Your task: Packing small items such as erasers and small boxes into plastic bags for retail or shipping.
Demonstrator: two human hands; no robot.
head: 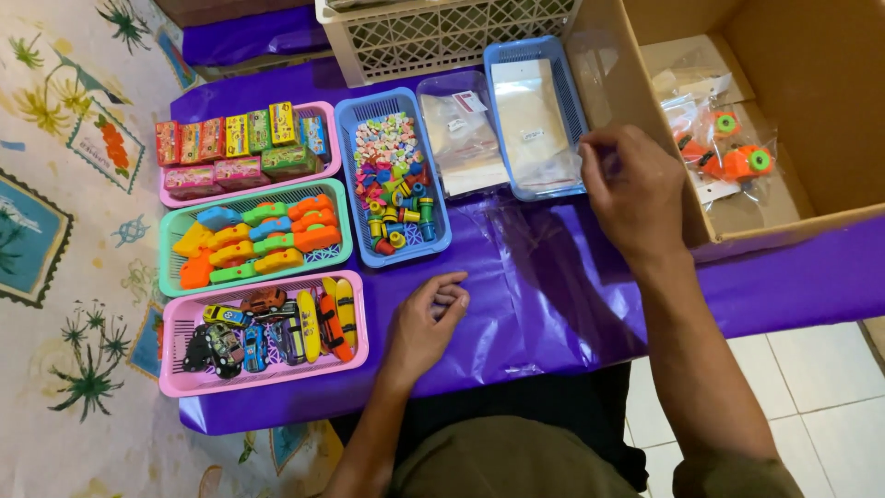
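Purple plastic sheet [572, 304] covers a low table, w/ a patterned mat [64, 184] on the floor at far left and white tiles at bottom right. Left col., top to bottom: pink tray [327, 138] w/ small colourful boxes, green tray [171, 249] w/ orange, yellow, blue and green plastic toys, another pink tray [175, 360] w/ toy cars and little skateboards. Next over, a blue tray [355, 175] of tiny mixed-colour bits. Left hand [426, 323] rests on the sheet just right of the bottom pink tray, below the blue tray; fingers loosely curled, holding nothing. Beyond it, a stack of clear bags [464, 134] lies between the blue tray and a second blue tray [535, 55], which holds more clear bags. White lattice crate [433, 32] sits behind these. Right hand [634, 189] is at the right edge of that second blue tray, fingers bent at the bags' corner; can't tell whether it actually grips one. A clear bag [544, 249] lies flat on the sheet below it. Far right: cardboard box [793, 55] w/ bagged orange toys [737, 152] inside.
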